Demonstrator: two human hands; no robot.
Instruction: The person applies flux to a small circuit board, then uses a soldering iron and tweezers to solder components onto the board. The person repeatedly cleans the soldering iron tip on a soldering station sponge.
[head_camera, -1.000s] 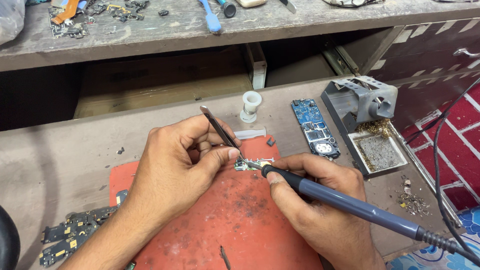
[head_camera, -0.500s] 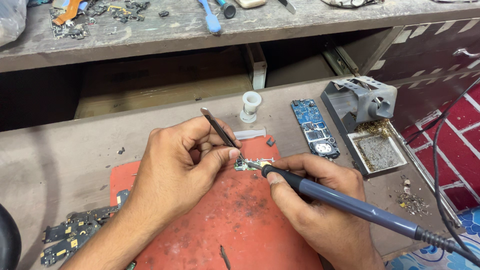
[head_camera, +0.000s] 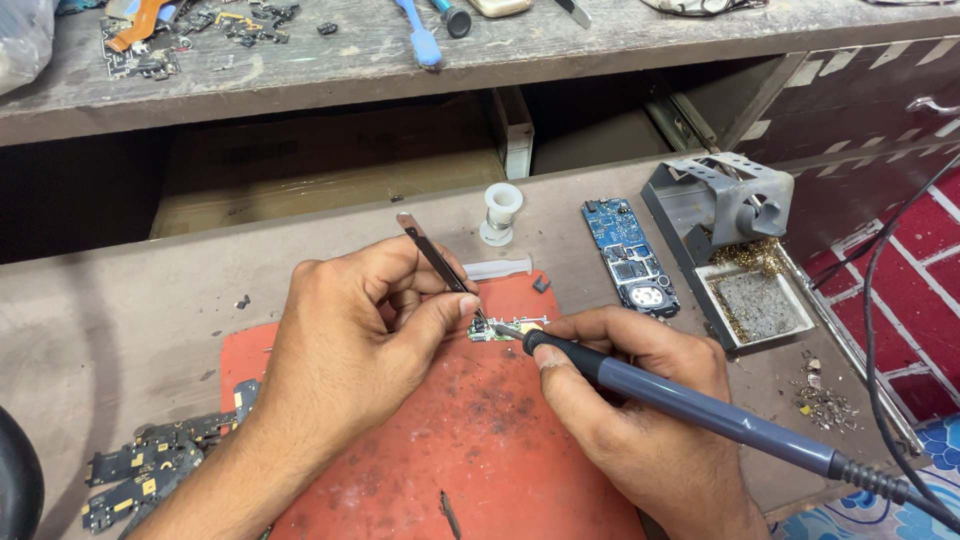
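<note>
Left hand (head_camera: 365, 335) pinching a pair of tweezers (head_camera: 440, 265) between thumb and forefinger, their points set on a small green circuit board (head_camera: 507, 329) that lies on the red work mat (head_camera: 480, 450); right hand (head_camera: 640, 400) closed in a pen grip around the grey-blue soldering iron (head_camera: 690, 405), whose tip meets the same board just beside the tweezer points. Both hands rest low on the mat, heels down, which steadies the two tools; the step appears to be heating a joint while the tweezers pin or lift a part, and it is best done with the tip held only briefly on the pad, the tweezers pressing lightly so the small board does not skate across the mat. The iron's cord (head_camera: 890, 330) trails off to the right and loops past the bench edge; it could drag the handle if snagged. Right of the hands stand a blue circuit board (head_camera: 630, 255) and the iron stand (head_camera: 725, 215) with its cleaning tray (head_camera: 757, 305), near but apart, leaving a short clear path for parking the iron. Behind the mat sit a small white spool (head_camera: 500, 212) and a pale plastic strip (head_camera: 497, 268). At the left, dark loose flex parts (head_camera: 150, 470) crowd the mat's corner. An open drawer recess (head_camera: 330, 170) lies beyond, under a cluttered shelf (head_camera: 400, 50)
</note>
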